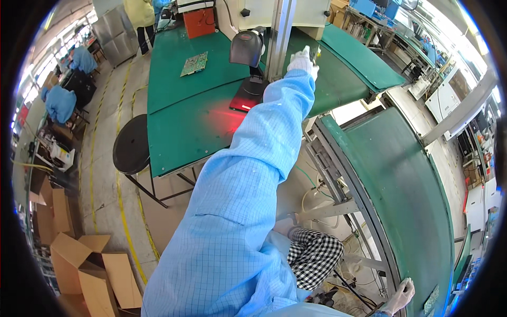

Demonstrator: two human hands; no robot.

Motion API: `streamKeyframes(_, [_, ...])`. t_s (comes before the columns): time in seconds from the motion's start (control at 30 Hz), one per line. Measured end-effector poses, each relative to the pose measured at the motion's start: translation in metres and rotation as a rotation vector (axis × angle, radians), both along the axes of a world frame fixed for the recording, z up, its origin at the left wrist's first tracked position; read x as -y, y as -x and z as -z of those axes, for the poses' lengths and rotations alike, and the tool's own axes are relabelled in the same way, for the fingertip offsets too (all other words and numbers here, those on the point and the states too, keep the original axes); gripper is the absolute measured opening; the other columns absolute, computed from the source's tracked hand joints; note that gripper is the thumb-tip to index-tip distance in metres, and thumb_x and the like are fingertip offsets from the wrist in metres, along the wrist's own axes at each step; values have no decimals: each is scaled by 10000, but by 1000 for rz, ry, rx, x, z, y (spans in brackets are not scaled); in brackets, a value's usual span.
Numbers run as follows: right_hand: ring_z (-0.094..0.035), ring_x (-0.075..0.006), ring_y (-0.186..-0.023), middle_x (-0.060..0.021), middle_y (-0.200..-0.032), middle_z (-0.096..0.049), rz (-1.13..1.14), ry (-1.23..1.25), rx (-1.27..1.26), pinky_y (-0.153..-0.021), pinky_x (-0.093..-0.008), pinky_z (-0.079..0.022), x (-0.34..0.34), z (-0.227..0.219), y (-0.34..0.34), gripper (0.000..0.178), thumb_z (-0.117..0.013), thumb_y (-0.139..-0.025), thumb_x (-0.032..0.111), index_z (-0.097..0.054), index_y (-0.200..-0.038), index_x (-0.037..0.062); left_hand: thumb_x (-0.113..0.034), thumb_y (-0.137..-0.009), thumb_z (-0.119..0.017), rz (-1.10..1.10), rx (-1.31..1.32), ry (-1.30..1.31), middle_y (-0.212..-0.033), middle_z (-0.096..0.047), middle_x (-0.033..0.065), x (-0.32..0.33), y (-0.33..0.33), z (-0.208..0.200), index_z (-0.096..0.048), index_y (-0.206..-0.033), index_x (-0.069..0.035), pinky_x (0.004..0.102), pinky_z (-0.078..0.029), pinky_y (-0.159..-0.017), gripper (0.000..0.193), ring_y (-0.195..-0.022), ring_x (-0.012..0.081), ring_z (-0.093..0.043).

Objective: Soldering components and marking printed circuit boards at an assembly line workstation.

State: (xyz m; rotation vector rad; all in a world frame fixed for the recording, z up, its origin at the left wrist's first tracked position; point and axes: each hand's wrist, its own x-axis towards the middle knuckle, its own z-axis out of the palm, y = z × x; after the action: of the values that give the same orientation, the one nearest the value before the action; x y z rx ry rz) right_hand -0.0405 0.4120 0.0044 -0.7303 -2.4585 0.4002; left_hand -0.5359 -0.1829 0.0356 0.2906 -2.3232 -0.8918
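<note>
My left arm, in a blue checked sleeve, stretches far forward over the work surfaces. At its end my left hand (pixel 303 62), in a white glove, is closed beside a metal post (pixel 280 39). A small dark piece with yellow bits (pixel 317 54) shows at its fingers; I cannot make out its kind. My right hand (pixel 402 297), also gloved, lies at the near edge of the green conveyor belt (pixel 406 195), fingers loosely bent and nothing seen in them. A circuit board (pixel 431 300) lies on the belt to its right. A black barcode scanner (pixel 246 47) on a stand casts red light onto the table.
Another green circuit board (pixel 195 64) lies on the green table (pixel 174 121). A round black stool (pixel 131 143) stands at the table's left side. Open cardboard boxes (pixel 90 264) sit on the floor at lower left. Other people in blue sit further off to the left.
</note>
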Motion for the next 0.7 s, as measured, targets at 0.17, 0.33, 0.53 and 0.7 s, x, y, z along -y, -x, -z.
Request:
streamKeyframes(0.17, [-582, -247, -1053, -144, -1131, -625, -16, 6, 1, -937, -360, -459, -5, 7, 14, 315, -649, -937, 266, -677, -1043, -30, -335, -828, -654, 345, 288, 171, -1332, -572, 178, -30, -40, -19, -529, -1350, -74, 382, -397, -1084, 597, -1256, 315, -524])
streamKeyframes(0.33, [-594, -258, -989, -153, -1071, -644, 36, -15, 224, -880, -362, -468, -38, -17, 21, 375, -641, -938, 327, -677, -1015, -38, -313, -777, -641, 766, -250, 207, -1126, -628, 148, -175, -101, 6, -631, -1142, -93, 441, -500, -876, 426, -1051, 334, -602])
streamKeyframes(0.53, [-606, -319, -1069, -199, -1141, -644, 183, -222, 290, -939, -395, -473, -145, -31, 25, 440, -665, -906, 329, -637, -1159, -30, -443, -864, -642, 1110, -398, 392, -1140, -603, 112, -252, -215, 8, -608, -1215, -76, 429, -507, -930, 510, -1142, 313, -554])
streamKeyframes(0.7, [-546, -340, -1212, -210, -1270, -595, 484, -393, 491, -1039, -408, -422, -175, -46, 1, 515, -681, -884, 321, -587, -1275, 0, -489, -896, -595, 1045, -100, 478, -1207, -600, 121, -261, -228, 3, -598, -1245, -77, 422, -452, -1009, 540, -1257, 331, -510])
